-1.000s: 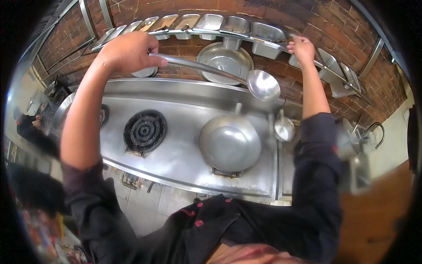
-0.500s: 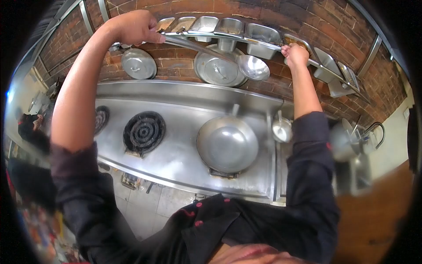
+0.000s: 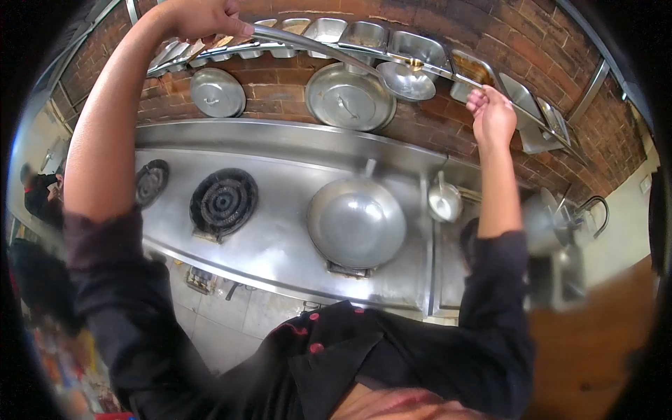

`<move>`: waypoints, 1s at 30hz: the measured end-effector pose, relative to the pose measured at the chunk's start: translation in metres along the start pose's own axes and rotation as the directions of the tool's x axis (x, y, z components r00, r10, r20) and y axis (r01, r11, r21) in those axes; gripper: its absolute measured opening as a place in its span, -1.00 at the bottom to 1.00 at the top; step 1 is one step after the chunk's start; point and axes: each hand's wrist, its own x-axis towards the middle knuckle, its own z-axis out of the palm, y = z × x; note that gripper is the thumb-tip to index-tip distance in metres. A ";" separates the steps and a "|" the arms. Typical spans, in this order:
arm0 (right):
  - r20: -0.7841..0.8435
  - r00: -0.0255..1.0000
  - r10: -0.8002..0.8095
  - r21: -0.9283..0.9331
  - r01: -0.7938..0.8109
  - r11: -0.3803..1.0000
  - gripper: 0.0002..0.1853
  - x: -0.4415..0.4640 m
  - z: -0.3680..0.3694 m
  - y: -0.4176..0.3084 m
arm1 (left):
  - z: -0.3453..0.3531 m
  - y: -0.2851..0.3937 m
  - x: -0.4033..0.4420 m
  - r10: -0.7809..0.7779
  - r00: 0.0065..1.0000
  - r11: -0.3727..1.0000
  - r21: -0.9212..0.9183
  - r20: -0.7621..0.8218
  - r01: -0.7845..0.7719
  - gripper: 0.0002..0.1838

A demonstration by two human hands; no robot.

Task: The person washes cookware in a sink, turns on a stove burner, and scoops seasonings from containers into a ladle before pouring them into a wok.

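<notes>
My left hand (image 3: pixel 203 19), at the upper left, is wrapped round the long handle of a steel wok ladle (image 3: pixel 411 85). The ladle reaches rightward, its wide bowl just below the front of the raised row of metal pans. My right hand (image 3: pixel 493 115) is closed on the thin handle of a small spoon (image 3: pixel 414 63). The spoon's end looks golden brown and is over the ladle's bowl; whether they touch I cannot tell. Close to the right hand is a metal pan of brown contents (image 3: pixel 473 68). A large wok (image 3: pixel 357 222) sits on the stove below, between my arms.
Black burners (image 3: pixel 224 201) are on the steel stove (image 3: pixel 280 255). Two round lids (image 3: pixel 350 98) lean against the brick wall. A small pot (image 3: pixel 444 201) stands right of the wok, and a curved faucet (image 3: pixel 597 203) is farther right. Another person (image 3: pixel 43 196) is at far left.
My right hand has drawn back from the brown-filled pan, down and right, bringing the spoon over the ladle. My left hand has risen leftward, and the ladle's bowl sits higher.
</notes>
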 end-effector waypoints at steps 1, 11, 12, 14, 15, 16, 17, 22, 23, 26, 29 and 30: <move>0.072 0.995 -0.065 -0.053 0.069 0.996 -0.82 -0.012 -0.004 0.007 | 0.004 -0.002 0.004 -0.040 0.999 0.999 0.018 -0.017 0.040 -0.49; 0.265 0.927 -0.264 -0.399 0.355 0.845 -0.73 0.037 0.019 0.001 | 0.041 -0.033 0.023 0.117 0.980 0.975 -0.168 -0.160 -0.144 -0.57; 0.191 0.957 -0.219 -0.408 0.281 0.869 -0.74 0.051 0.024 0.004 | 0.045 -0.034 0.024 0.118 0.979 0.976 -0.164 -0.166 -0.145 -0.57; 0.169 0.966 -0.196 -0.481 0.254 0.839 -0.75 0.071 0.035 0.015 | 0.048 -0.038 0.025 0.043 0.986 0.986 -0.153 -0.162 -0.068 -0.57; 0.144 0.975 -0.168 -0.553 0.220 0.804 -0.76 0.077 0.040 0.020 | 0.048 -0.035 0.022 0.012 0.986 0.994 -0.103 -0.169 -0.030 -0.58; 0.148 0.973 -0.174 -0.547 0.228 0.806 -0.76 0.082 0.044 0.025 | 0.047 -0.034 0.019 0.007 0.984 0.995 -0.100 -0.176 -0.025 -0.58; 0.151 0.976 -0.156 -0.586 0.216 0.781 -0.77 0.085 0.048 0.028 | 0.045 -0.033 0.015 0.015 0.986 0.990 -0.137 -0.165 -0.038 -0.58; 0.054 0.996 -0.078 -0.588 0.095 0.803 -0.79 0.087 0.053 0.043 | 0.044 -0.033 0.013 0.033 0.991 0.987 -0.151 -0.131 -0.053 -0.58; 0.055 0.996 -0.077 -0.589 0.094 0.803 -0.79 0.089 0.052 0.047 | 0.045 -0.036 0.015 0.032 0.991 0.987 -0.152 -0.130 -0.052 -0.58; 0.027 0.999 -0.019 -0.474 0.030 0.880 -0.83 0.091 0.047 0.053 | 0.049 -0.036 0.016 0.073 0.986 0.986 -0.138 -0.150 -0.093 -0.58; -0.108 0.994 0.031 -0.283 -0.061 0.957 -0.87 0.092 0.042 0.051 | 0.047 -0.029 0.014 0.017 0.989 0.987 -0.158 -0.149 -0.041 -0.59; -0.103 0.992 0.078 -0.151 -0.093 0.984 -0.89 0.100 0.035 0.051 | 0.049 -0.031 0.016 0.028 0.989 0.987 -0.154 -0.146 -0.050 -0.59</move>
